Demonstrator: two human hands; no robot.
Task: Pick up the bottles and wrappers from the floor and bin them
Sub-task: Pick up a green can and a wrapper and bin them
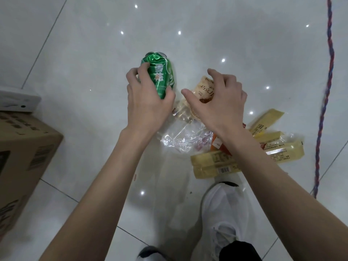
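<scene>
Two hands are seen at frame centre. The crushed green can (pixel 160 72), left of centre, is gripped by the left hand (pixel 148 102), fingers curled round its body. The right hand (pixel 218 102) is clawed over a beige wrapper (pixel 206 89); whether a pinch is made cannot be told.

Risks judged:
- The dented, glossy can may be dropped from a partial grip.
- The wrapper may be dragged rather than lifted.
- Clear film (pixel 178 138) and yellow wrappers (pixel 212 164) at lower right may be overlooked.

No bin is seen.

Glossy dented metal can (pixel 159 76), crinkled clear plastic wrapper (pixel 180 137), matt cardboard box (pixel 24 153), seemingly polished tiles (pixel 79 44).
</scene>
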